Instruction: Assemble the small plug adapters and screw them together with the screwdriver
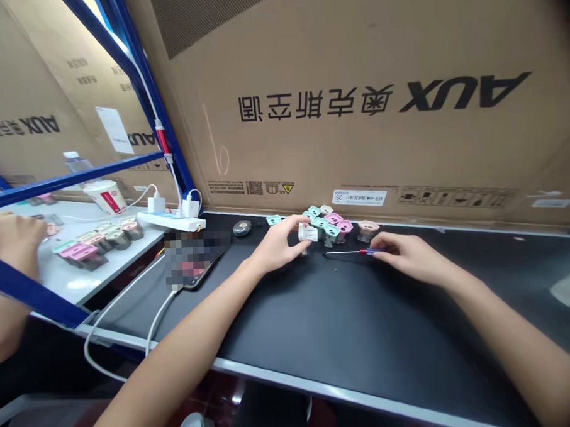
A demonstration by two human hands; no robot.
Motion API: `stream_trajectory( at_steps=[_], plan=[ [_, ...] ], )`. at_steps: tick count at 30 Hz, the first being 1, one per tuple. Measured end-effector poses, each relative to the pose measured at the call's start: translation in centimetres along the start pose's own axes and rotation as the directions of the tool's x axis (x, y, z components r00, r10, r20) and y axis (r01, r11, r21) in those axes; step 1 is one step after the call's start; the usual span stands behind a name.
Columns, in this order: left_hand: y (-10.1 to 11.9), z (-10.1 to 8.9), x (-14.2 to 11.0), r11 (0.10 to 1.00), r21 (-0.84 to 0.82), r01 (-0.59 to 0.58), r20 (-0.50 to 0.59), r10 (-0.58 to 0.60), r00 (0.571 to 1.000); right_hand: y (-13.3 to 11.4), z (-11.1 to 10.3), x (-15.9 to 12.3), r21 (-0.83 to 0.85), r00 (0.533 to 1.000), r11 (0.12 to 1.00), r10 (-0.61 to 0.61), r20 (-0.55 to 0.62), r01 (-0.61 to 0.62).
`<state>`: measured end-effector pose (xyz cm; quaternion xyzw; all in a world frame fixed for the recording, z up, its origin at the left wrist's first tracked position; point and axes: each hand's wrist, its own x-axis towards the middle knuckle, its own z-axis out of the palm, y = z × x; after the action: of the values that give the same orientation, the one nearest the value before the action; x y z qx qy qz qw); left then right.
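Observation:
My left hand (pixel 282 244) is closed, pinching a small whitish plastic piece (pixel 308 233) between thumb and fingers above the black tabletop. My right hand (pixel 407 253) grips the handle of a thin screwdriver (pixel 357 252), whose metal shaft points left toward the left hand. Just behind both hands stands a cluster of small plastic cases: mint green ones (pixel 332 231), pink ones (pixel 345 227) and a peach one (pixel 367 227) near the right hand's fingertips. Another mint case (pixel 273 220) sits partly behind the left hand. Fine details of the held piece are too small to tell.
A phone (pixel 193 268) with a white cable lies left of my left arm, near a dark round object (pixel 242 228). A power strip (pixel 172 222) and blue frame (pixel 145 87) separate a neighbouring white table (pixel 80 284), where another person's hand (pixel 16 241) works. Cardboard (pixel 310 149) walls the back.

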<state>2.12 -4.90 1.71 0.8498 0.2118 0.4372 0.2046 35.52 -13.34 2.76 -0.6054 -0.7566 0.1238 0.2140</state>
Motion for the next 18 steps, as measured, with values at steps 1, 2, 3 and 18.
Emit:
stream_trajectory(
  at_steps=[1, 2, 3, 18],
  plan=[
    [0.0, 0.0, 0.0, 1.0, 0.0, 0.0, 0.002, 0.0, 1.0, 0.0, 0.0, 0.0, 0.003, 1.0, 1.0, -0.001, -0.005, 0.001],
    [-0.1, 0.0, 0.0, 1.0, -0.001, -0.002, 0.003, 0.002, 1.0, 0.1, -0.1, 0.0, 0.007, 1.0, 1.0, -0.001, -0.011, 0.001],
    [-0.1, 0.0, 0.0, 1.0, -0.001, -0.004, 0.003, 0.004, 1.0, 0.2, -0.1, 0.0, 0.012, 1.0, 1.0, 0.0, -0.017, 0.0],
    [-0.1, -0.1, -0.1, 0.998, 0.061, -0.003, 0.032, 0.001, 0.999, 1.1, -0.9, 0.0, -0.069, 0.999, 0.997, 0.022, -0.046, -0.025]
  ],
)
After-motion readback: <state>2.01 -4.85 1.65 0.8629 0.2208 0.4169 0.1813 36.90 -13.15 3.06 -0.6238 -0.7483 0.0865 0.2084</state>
